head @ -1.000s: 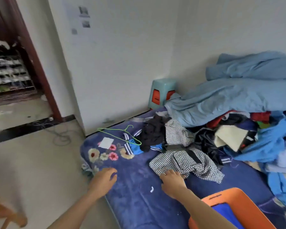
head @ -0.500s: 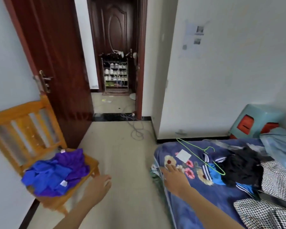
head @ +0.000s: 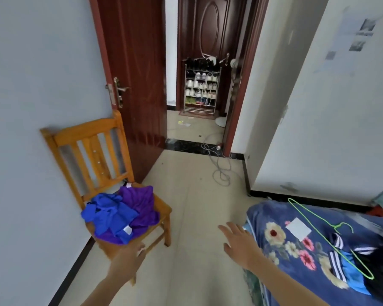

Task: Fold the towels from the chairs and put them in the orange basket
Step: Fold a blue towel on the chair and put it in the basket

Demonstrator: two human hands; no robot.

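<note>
— What is nearest?
— Two bare forearms. The left hand (head: 128, 253) is blurred, fingers loosely out and holding nothing, just in front of the chair (head: 86, 133) seat's front edge. The right hand (head: 239, 241) is spread flat, fingers apart and empty, at the bed's corner; whether it touches the cloth I cannot tell.
— What covers the bed?
— A dark blue blanket (head: 265, 212) printed with flowers. On it lie a white paper square (head: 298, 229), a green wire hanger (head: 328, 238) and a heap of striped and black clothes (head: 349, 259).
— And the towels?
— Crumpled on the wooden chair seat, left of the hands: a blue towel (head: 111, 215) in front, a purple towel (head: 139, 202) behind and under it, touching. The chair backs onto the pale left wall (head: 31, 85).
— The floor?
— Pale tile (head: 192, 195) between chair and bed, with a grey cable (head: 219, 168) coiled near a dark threshold strip.
— Further on?
— A dark red door (head: 137, 74) stands open behind the chair. Through the doorway, a shoe rack (head: 201, 89) full of shoes stands against another dark door. On the right wall, papers (head: 358, 36) are stuck up high.
</note>
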